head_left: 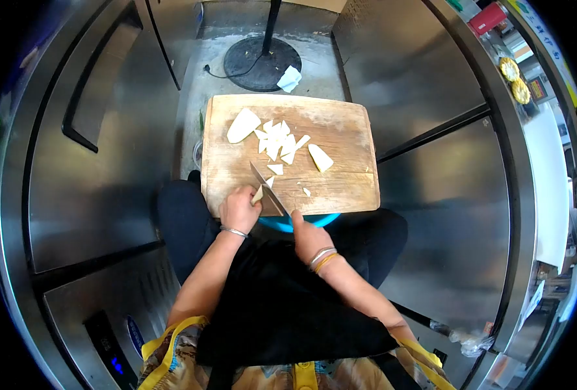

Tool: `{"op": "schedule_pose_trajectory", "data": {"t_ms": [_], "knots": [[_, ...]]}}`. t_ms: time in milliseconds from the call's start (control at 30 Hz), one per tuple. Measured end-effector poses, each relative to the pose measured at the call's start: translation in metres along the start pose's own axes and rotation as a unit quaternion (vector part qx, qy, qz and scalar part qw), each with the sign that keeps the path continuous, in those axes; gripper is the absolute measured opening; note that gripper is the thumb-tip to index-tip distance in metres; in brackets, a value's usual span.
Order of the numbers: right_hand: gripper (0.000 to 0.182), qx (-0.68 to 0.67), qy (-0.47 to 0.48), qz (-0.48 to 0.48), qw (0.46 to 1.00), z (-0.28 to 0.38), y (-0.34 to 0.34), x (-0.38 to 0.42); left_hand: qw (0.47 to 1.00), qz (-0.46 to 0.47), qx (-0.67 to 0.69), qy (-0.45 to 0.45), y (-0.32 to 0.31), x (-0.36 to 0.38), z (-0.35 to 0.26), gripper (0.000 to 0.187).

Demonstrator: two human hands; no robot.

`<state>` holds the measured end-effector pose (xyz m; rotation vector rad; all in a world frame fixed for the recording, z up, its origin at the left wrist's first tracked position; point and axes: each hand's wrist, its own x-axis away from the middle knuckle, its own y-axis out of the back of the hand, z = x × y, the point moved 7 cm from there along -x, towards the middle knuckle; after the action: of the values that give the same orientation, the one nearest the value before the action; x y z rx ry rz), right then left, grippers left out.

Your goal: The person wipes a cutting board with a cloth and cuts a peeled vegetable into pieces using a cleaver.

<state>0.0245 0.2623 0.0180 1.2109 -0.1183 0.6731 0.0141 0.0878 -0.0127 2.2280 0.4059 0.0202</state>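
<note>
A wooden cutting board (347,188) lies level in front of me, across a blue basin (282,224) whose rim shows at its near edge. My right hand (311,237) is closed round the handle of a kitchen knife (268,190), its blade pointing away and to the left. Beside the blade, my left hand (240,207) grips a pale vegetable piece (257,194) against the board. Cut wedges (277,140) of the same cream colour form a loose pile further up. Two larger pieces, a left chunk (243,126) and a right chunk (320,158), flank the pile.
Stainless steel cabinets stand close on the left (87,182) and right (441,195). Beyond the board are a round black stand base (243,65) with a cord and a crumpled white tissue (290,79) at it. Corn pieces (514,80) and a red container (488,18) sit on the right counter.
</note>
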Motion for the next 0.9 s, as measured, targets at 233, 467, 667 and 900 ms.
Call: {"op": "schedule_pose_trajectory", "data": {"t_ms": [233,467,667,900], "knots": [[0.022,0.019,0.043,-0.025,0.999,-0.017,0.011,0.037,0.995,-0.074,0.007,0.066,0.027,-0.002,0.040,0.016],[0.018,-0.010,-0.016,-0.070,0.997,-0.050,0.027,0.036,0.985,-0.071,0.132,0.090,0.008,-0.007,0.054,0.024],[0.022,-0.075,0.067,-0.108,0.989,-0.023,0.015,0.046,0.994,-0.043,0.099,-0.027,0.002,-0.011,0.030,0.025],[0.019,-0.062,0.029,-0.067,0.995,-0.028,0.007,0.035,0.992,-0.056,0.113,-0.016,0.004,-0.008,0.032,0.022]]}}
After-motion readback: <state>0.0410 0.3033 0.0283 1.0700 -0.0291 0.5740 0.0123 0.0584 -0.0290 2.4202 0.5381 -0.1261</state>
